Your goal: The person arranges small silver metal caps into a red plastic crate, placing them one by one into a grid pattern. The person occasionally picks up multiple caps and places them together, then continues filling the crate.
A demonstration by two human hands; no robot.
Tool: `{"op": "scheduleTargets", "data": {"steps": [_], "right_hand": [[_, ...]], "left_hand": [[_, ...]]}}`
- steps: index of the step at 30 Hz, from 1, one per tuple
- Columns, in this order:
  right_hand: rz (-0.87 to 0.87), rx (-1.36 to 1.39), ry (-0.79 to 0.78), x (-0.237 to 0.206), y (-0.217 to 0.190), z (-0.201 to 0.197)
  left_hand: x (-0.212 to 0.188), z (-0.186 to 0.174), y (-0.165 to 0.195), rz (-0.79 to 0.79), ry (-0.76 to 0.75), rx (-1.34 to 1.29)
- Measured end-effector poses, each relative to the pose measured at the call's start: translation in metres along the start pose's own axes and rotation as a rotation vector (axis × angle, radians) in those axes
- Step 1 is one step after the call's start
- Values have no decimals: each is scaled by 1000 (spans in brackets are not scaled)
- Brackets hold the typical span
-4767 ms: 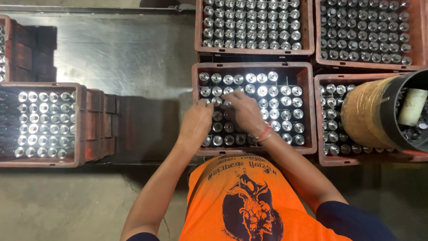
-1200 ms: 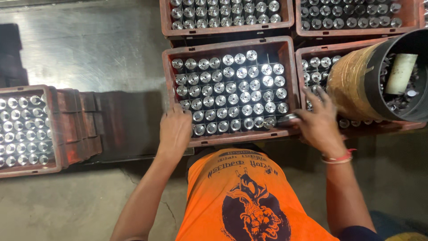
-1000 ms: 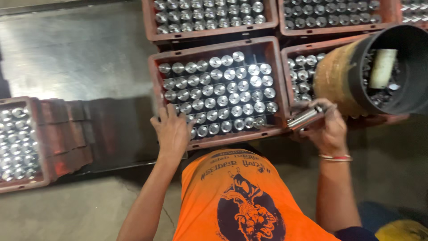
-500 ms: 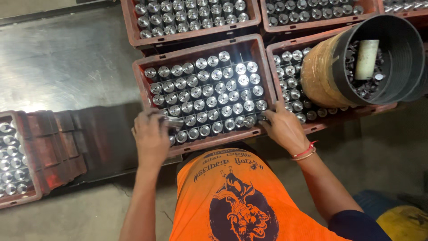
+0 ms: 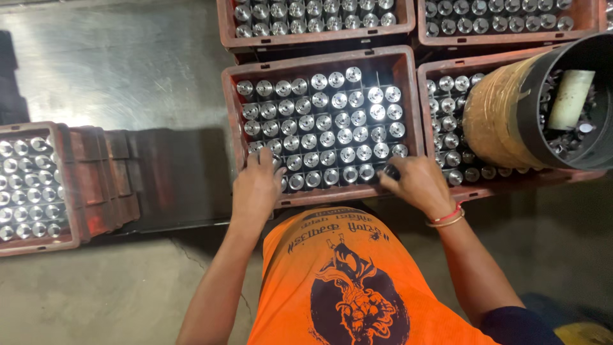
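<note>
My left hand (image 5: 257, 185) lies flat on the near left corner of the middle crate (image 5: 228, 115), fingers spread over the cylinders (image 5: 329, 124) there and gripping nothing. My right hand (image 5: 418, 184) sits at the crate's near right corner, fingers curled around a dark, shiny piece (image 5: 391, 171) right at the last row — I cannot tell whether it is a cylinder from the crate. The two hands are well apart, one at each end of the near rim.

The crate sits in the centre of the frame, just above my orange shirt (image 5: 345, 281), packed with upright silvery cylinders in tidy rows. A red and a pale band (image 5: 447, 217) circle my right wrist.

To the right, a second crate (image 5: 426, 89) of the same parts touches the first, and a black drum (image 5: 543, 108) with a brown wrapped side lies tilted across it — inside it a pale tube (image 5: 570, 99) and loose metal bits. Two more filled crates (image 5: 223, 25) line the top edge. At the left edge, another full crate (image 5: 64, 185) rests on a grey metal sheet (image 5: 128, 70).
</note>
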State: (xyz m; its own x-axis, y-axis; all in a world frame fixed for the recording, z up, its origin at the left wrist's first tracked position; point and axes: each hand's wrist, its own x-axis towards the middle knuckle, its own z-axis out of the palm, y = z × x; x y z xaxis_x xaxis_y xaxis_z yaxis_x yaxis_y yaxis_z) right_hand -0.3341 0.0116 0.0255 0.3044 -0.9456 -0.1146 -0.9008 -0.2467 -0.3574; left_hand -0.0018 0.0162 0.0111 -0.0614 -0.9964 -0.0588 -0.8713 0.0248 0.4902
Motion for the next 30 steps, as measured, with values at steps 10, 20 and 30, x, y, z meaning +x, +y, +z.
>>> {"op": "scheduleTargets", "data": {"steps": [10,20,30], "right_hand": [[-128,-67,64,13,-15,6],[-160,-30,-96,20,-8,22],[61,1213,116,-6,13,-31]], "left_hand": [[8,-14,-3,315,-78,-16],[12,-10,-19,370,-368,212],[15,-46,-42,104,-278,-1168]]}}
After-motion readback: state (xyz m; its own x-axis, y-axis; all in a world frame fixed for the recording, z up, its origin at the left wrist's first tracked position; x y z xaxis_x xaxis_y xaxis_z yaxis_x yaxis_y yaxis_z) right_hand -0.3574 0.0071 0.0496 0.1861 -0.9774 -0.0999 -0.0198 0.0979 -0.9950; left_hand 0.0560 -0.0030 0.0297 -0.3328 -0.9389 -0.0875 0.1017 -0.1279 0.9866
